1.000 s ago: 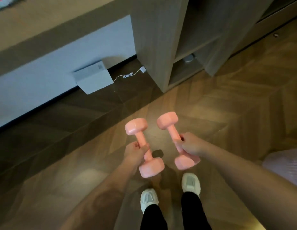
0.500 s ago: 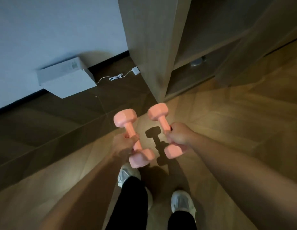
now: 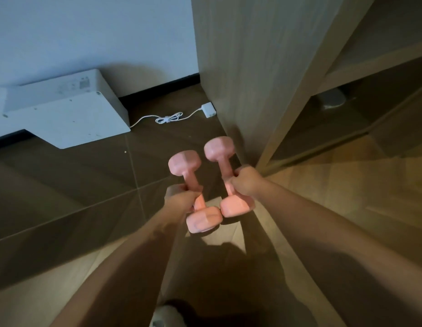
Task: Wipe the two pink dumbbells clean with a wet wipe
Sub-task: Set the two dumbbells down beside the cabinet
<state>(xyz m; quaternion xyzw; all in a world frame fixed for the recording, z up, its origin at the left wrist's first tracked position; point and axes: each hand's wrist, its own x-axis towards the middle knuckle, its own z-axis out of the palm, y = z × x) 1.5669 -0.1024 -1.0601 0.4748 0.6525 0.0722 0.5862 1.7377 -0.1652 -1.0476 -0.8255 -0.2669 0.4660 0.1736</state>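
Two pink dumbbells hang side by side in front of me above the floor. My left hand [image 3: 180, 197] grips the handle of the left pink dumbbell [image 3: 184, 163]. My right hand [image 3: 245, 180] grips the handle of the right pink dumbbell [image 3: 219, 147]. Both dumbbells tilt with their far heads up and their near heads almost touching each other. No wet wipe is in view.
A wooden shelf unit [image 3: 252, 67] stands just ahead on the right, with open compartments. A white box [image 3: 64, 112] lies on the dark floor by the wall at the left, beside a white charger and cable [image 3: 205, 110]. One shoe [image 3: 165, 317] shows at the bottom edge.
I have walked forward towards the wall and the shelf unit, carrying both dumbbells. The two dumbbells have come closer together, and my grips have not changed.
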